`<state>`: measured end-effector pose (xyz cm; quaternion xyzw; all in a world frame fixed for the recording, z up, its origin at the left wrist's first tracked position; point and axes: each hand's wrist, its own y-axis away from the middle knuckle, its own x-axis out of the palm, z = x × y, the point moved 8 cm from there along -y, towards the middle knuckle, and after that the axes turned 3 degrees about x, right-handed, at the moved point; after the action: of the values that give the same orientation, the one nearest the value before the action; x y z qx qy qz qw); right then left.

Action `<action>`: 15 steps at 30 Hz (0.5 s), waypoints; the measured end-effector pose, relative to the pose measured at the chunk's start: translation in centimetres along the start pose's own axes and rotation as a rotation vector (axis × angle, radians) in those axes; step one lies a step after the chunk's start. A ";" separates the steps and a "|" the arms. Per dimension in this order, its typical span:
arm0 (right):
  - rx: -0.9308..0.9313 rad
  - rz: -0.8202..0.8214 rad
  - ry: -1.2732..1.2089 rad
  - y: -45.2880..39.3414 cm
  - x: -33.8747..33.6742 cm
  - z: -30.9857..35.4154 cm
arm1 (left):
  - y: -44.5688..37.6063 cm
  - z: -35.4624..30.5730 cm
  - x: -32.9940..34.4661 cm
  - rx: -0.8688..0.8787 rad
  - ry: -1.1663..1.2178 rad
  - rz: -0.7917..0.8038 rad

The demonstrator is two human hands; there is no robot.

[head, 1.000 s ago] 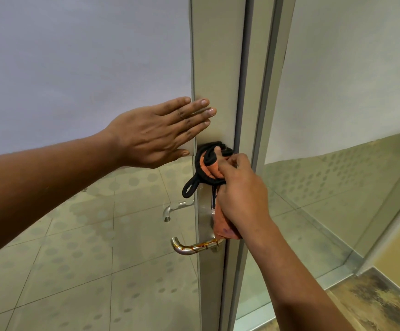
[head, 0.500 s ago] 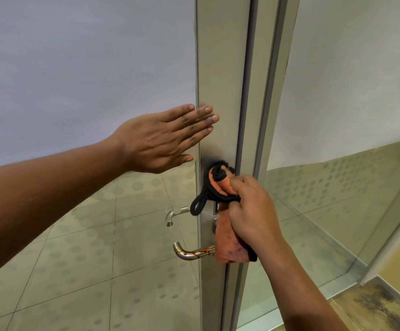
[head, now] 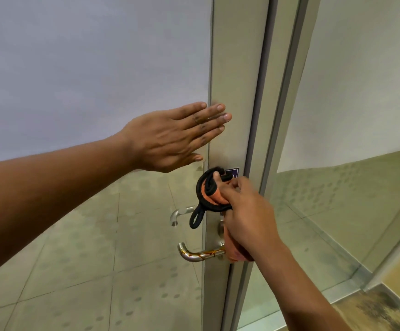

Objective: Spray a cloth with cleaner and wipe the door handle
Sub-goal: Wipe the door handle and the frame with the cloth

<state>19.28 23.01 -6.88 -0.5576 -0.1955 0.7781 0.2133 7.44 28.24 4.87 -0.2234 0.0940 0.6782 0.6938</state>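
My right hand (head: 246,213) grips a bunched orange cloth (head: 212,194) with a black hem and loop, pressed against the metal door stile (head: 234,91) just above the lever. The silver door handle (head: 197,255) curves out to the left below my hand, with brownish streaks on it. The cloth's lower end hangs by the handle's base. My left hand (head: 170,137) lies flat with fingers straight against the frosted glass and the stile's edge, above the cloth.
A second lever (head: 178,215) shows through the glass on the door's far side. A fixed glass panel (head: 337,199) stands to the right, with a metal frame. Tiled floor lies beyond. A worn mat (head: 380,311) is at the bottom right.
My right hand with the cloth slid down the stile from the lock area toward the handle, then held close to it. My left hand stayed flat on the door.
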 end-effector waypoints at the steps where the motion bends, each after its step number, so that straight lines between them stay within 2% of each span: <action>1: -0.003 0.023 0.015 0.2 0.4 -0.1 | 0.0 0.0 0.0 -0.001 0.001 -0.001; 7: -0.021 0.100 0.087 1.3 0.9 -1.2 | 0.0 0.1 0.3 -0.008 -0.014 0.014; 10: -0.002 0.115 0.020 1.0 -0.4 -2.0 | 0.0 0.0 0.3 -0.006 -0.012 0.020; 15: -0.023 -0.152 -0.100 -1.7 -6.1 -1.7 | 0.0 -0.1 0.1 -0.003 -0.015 0.034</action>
<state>22.83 21.19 -1.67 -0.5039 -0.2564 0.7843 0.2553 7.49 28.28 4.73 -0.2178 0.0914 0.6916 0.6825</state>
